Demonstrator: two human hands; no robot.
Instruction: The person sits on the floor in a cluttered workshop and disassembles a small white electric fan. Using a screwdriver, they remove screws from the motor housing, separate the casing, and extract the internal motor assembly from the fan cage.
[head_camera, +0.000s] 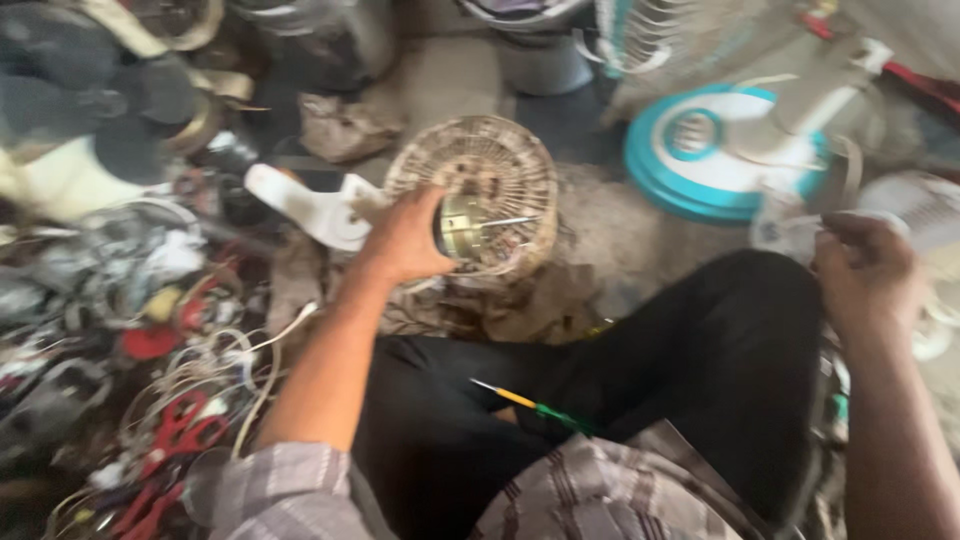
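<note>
Two hands are engaged: the left hand (405, 240) is closed around the fan motor (478, 195) at centre frame; the right hand (865, 265) is curled, its contents unclear. Dismantling seems underway; the screwdriver (530, 405) on the lap would be needed next.

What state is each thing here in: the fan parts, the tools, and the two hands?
Left hand: gripping the fan motor.
Fan motor: stripped of blades, dusty rear grille attached, shaft bare.
Right hand: closed in a loose fist; contents unclear.
Screwdriver: lying unused on the lap.
Teal fan base: detached, lying on the floor.
Red scissors: lying among wires.
</note>
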